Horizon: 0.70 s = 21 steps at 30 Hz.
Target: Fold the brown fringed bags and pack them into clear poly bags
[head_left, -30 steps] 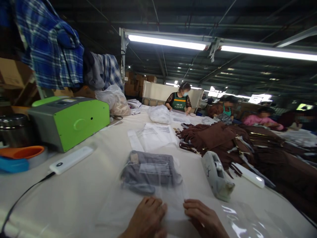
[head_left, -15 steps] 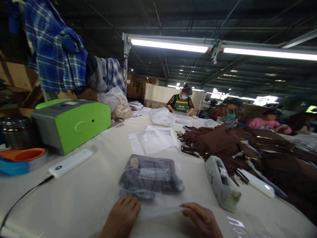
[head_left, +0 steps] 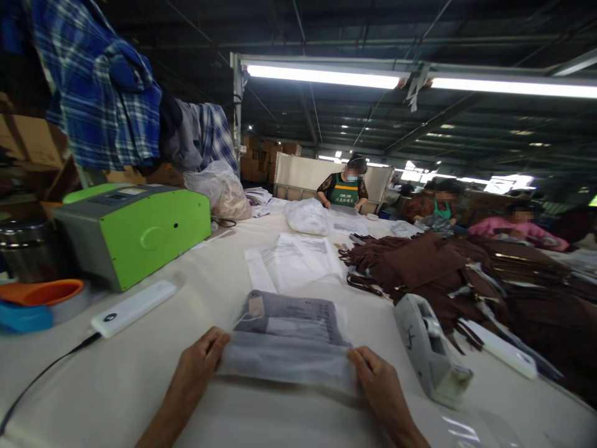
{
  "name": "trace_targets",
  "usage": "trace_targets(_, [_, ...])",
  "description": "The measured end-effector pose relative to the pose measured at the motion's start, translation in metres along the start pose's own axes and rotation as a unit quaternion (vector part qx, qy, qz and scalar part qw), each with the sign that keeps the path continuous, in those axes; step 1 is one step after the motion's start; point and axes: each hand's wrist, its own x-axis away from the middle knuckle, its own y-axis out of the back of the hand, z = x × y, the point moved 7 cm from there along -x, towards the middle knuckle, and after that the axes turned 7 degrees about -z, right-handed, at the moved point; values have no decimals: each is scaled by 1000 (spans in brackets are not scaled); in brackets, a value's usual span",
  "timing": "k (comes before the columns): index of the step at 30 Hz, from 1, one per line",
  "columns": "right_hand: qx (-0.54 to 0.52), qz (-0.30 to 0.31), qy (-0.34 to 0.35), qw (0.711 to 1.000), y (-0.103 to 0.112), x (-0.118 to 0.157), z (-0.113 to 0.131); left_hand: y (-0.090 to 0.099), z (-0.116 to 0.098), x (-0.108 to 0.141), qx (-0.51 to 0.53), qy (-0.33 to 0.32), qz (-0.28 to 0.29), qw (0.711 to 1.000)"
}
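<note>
A frosted plastic bag [head_left: 289, 358] lies in front of me with a dark, flat, folded item [head_left: 298, 308] inside it; the item's exact kind is hard to make out. A small beige tag [head_left: 256, 307] shows at its upper left. The near end of the bag is folded up over the item. My left hand [head_left: 203, 354] pinches the left end of this fold, fingers closed. At the right end, my right hand [head_left: 373, 370] grips the fold between thumb and fingers. To the right of the bag stands a grey tape dispenser [head_left: 429, 354].
On the left are a green machine [head_left: 153, 236], a white power bank [head_left: 134, 308] with a cable and an orange tape roll [head_left: 51, 291]. Flat white bags [head_left: 298, 261] lie beyond my bag. Brown fringed bags [head_left: 420, 267] are heaped at right. A co-worker [head_left: 345, 186] stands opposite.
Both hands have taken hold of the bag's near end and folded it up over the dark item. My left hand has moved left and away from me.
</note>
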Motion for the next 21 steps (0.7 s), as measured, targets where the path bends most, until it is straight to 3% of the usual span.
trace_targets(3, [66, 6, 5, 998, -5, -8, -1, -9, -1, -8, -201, 20, 42, 979])
trace_targets(5, [115, 24, 0, 993, -10, -10, -4, -14, -2, -13, -276, 27, 63, 959])
trace_targets(10, [198, 50, -3, 979, -20, -10, -10, -22, -3, -27, -311, 26, 81, 947])
trace_targets(13, [196, 51, -12, 979, -20, -9, -11, -17, 2, -31, -325, 34, 85, 941])
trace_targets(15, [186, 42, -15, 982, -18, -9, -9, -8, -3, -30, -326, 17, 58, 943])
trace_targets(18, [183, 34, -14, 982, -15, -10, -5, 1, -40, -17, -306, -116, -71, 942])
trace_targets(20, [177, 32, -14, 984, -15, -11, -1, -15, -75, 6, -272, -265, -131, 916])
trace_targets(21, [171, 32, -15, 985, -15, -10, 0, -31, -90, 20, -252, -336, -129, 898])
